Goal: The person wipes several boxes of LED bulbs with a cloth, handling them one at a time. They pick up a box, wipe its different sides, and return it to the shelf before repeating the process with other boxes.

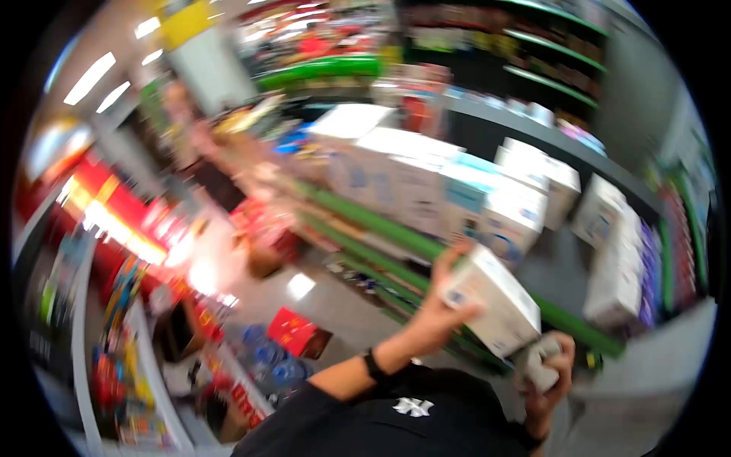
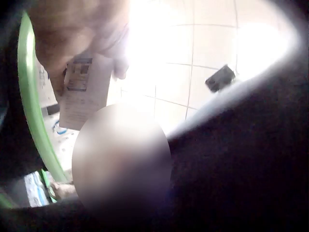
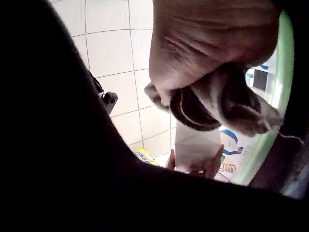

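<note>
A white box (image 1: 499, 305) with faint print is held tilted in front of the chest by my left hand (image 1: 438, 312), thumb on one face and fingers at its upper edge. The left wrist view shows the same box (image 2: 87, 92) under the left hand (image 2: 82, 29). My right hand (image 1: 560, 365) grips a bunched grey cloth (image 1: 539, 364) close to the box's lower corner. In the right wrist view the cloth (image 3: 217, 104) hangs in folds from the right hand (image 3: 212, 43), with the box (image 3: 195, 147) beyond it.
A green-edged shelf (image 1: 381, 225) carries a row of white boxes (image 1: 415, 179), with more boxes (image 1: 613, 266) at the right. On the floor at left are a red box (image 1: 292, 332) and blue-tinted bottles (image 1: 266, 352). Another shelf (image 1: 156, 365) with colourful goods stands at far left.
</note>
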The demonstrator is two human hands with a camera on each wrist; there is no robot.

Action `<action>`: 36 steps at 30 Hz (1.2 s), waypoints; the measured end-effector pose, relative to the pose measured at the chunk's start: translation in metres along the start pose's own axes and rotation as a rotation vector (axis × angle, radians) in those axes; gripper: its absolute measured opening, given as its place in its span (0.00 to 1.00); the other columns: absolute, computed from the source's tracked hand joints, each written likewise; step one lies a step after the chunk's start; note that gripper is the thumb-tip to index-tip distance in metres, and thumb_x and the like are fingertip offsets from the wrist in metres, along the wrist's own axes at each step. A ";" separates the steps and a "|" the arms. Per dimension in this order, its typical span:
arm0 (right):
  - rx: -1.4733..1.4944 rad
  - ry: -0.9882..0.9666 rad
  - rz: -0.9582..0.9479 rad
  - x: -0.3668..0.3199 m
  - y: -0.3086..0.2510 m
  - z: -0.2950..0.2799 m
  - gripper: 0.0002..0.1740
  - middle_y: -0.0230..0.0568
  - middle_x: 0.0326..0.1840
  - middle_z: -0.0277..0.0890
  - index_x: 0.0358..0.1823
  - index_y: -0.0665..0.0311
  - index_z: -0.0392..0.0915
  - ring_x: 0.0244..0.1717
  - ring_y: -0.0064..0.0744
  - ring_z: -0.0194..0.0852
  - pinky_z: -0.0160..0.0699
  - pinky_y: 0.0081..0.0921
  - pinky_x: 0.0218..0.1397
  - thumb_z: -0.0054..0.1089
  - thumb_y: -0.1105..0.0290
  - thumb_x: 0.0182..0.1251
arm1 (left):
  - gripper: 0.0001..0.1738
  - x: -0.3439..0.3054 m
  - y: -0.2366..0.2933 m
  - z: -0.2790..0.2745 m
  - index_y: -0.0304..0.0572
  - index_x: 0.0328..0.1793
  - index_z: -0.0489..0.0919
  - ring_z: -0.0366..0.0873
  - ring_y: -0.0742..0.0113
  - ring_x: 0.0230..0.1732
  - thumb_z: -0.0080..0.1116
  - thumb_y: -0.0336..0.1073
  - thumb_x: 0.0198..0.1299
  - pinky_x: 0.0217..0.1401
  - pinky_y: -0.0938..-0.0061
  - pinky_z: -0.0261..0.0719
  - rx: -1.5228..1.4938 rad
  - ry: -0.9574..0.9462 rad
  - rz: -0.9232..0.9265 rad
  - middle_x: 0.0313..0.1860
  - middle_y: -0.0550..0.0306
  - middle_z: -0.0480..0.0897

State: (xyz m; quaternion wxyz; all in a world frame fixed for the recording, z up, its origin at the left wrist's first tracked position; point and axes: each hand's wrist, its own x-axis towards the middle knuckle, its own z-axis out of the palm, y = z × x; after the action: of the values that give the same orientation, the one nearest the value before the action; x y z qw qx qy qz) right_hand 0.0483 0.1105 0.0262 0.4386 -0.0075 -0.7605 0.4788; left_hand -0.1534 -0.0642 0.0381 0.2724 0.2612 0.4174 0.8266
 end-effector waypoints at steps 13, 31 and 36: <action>-0.421 0.112 -0.274 -0.012 -0.016 -0.027 0.23 0.49 0.78 0.74 0.50 0.51 0.83 0.69 0.51 0.74 0.76 0.44 0.68 0.87 0.67 0.56 | 0.43 0.006 -0.044 0.063 0.41 0.91 0.62 0.73 0.51 0.85 0.58 0.60 0.83 0.89 0.50 0.71 -0.306 -0.165 -0.529 0.86 0.47 0.74; 0.682 0.202 0.562 -0.053 0.022 -0.123 0.20 0.37 0.62 0.82 0.73 0.66 0.71 0.62 0.29 0.84 0.84 0.29 0.66 0.60 0.66 0.89 | 0.66 -0.014 -0.084 0.120 0.45 0.96 0.52 0.76 0.52 0.82 0.87 0.45 0.60 0.84 0.52 0.79 -0.298 -0.276 -0.341 0.83 0.48 0.74; 0.840 -0.115 0.743 -0.058 0.029 -0.120 0.43 0.36 0.70 0.79 0.79 0.66 0.69 0.69 0.24 0.77 0.79 0.29 0.73 0.73 0.42 0.79 | 0.66 -0.006 -0.087 0.128 0.49 0.98 0.46 0.73 0.52 0.85 0.83 0.44 0.66 0.86 0.53 0.77 -0.364 -0.229 -0.288 0.85 0.47 0.71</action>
State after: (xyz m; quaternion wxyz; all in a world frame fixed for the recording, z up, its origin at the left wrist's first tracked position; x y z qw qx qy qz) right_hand 0.1527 0.1877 -0.0146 0.1638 -0.0732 -0.4734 0.8624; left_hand -0.0446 0.0463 0.0301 0.4752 0.2379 0.2612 0.8058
